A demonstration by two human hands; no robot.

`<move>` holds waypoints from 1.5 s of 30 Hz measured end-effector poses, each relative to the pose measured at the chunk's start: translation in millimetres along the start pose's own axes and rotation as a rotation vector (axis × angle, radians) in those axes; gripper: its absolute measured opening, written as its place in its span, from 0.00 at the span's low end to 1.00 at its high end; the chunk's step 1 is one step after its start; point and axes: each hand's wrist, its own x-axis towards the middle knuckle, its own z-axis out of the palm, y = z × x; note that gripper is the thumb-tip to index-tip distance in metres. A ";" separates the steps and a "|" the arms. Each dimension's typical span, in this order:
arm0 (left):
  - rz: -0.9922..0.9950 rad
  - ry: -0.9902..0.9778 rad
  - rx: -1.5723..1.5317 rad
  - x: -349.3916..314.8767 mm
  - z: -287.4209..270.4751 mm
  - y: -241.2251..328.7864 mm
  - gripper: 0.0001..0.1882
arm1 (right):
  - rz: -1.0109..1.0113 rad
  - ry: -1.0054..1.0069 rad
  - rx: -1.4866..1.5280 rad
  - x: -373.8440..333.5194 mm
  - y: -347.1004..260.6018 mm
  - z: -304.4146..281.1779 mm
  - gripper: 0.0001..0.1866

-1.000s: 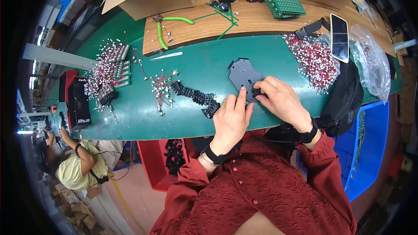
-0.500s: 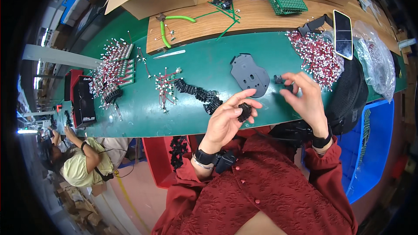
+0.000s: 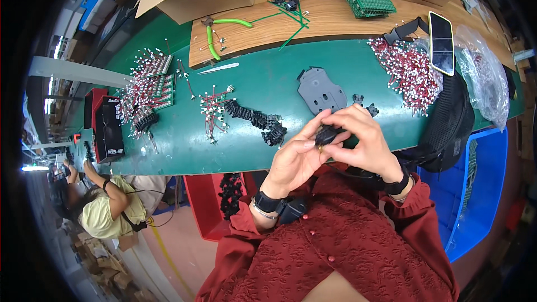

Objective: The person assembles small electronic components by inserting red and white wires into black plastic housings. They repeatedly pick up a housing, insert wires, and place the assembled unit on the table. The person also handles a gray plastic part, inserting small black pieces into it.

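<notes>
My left hand and my right hand meet over the table's front edge. Between their fingertips is a small dark black piece, partly covered by the fingers, with a tiny yellowish spot under it; its exact kind is hidden. Just beyond lies a grey, mouse-shaped plastic base plate with holes. Two small black parts sit to the right of that plate. Left of my hands, a curving row of black parts runs beside small boards with red wires and white connectors.
A pile of red-and-white wired connectors, a phone and a black mesh bag occupy the right. Green-handled cutters and tweezers lie farther back. Below the table are red and blue bins. Another person works at left.
My right hand has moved left and nearer, from beside the small black parts to the piece at my left fingertips. The grey base plate has shifted slightly.
</notes>
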 end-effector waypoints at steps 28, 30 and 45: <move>0.435 0.243 0.799 1.6 -22.6 -17.7 0.22 | 0.158 -0.026 -0.029 -9.8 1.7 1.3 0.16; 0.382 0.222 0.884 1.7 -22.6 -15.0 0.21 | 0.017 -0.012 -0.168 -9.4 4.0 2.7 0.15; 0.415 0.329 0.548 -1.6 -26.3 -16.9 0.17 | -0.056 -0.090 -0.184 4.5 -0.4 1.4 0.16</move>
